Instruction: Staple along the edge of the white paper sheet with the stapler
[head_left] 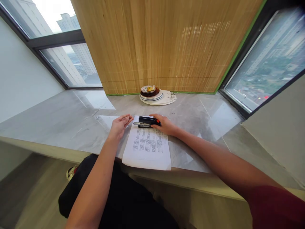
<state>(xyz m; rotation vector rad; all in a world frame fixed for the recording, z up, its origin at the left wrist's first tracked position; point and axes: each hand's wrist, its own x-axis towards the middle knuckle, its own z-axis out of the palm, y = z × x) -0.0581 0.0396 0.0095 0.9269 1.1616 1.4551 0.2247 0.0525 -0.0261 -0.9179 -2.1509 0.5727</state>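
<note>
A black stapler (145, 121) with a red mark near its rear lies across the upper part of a printed sheet of paper (147, 159). My right hand (164, 124) grips the stapler's rear end, thumb and fingers on either side of it. The stapler's front, with a metal strip showing, points left. Just left of the paper's upper edge is my left hand (121, 125), fingers stretched out and holding nothing. The paper's near edge reaches over the front of the grey ledge (95, 133). Whether several sheets lie together, I cannot tell.
Behind the paper, stacked plates (151, 98) and a small yellow packet (151, 88) stand on a white oval board (169, 98). A bamboo blind (162, 47) hangs at the back, between windows on both sides. My black-clad leg (128, 197) is below the ledge.
</note>
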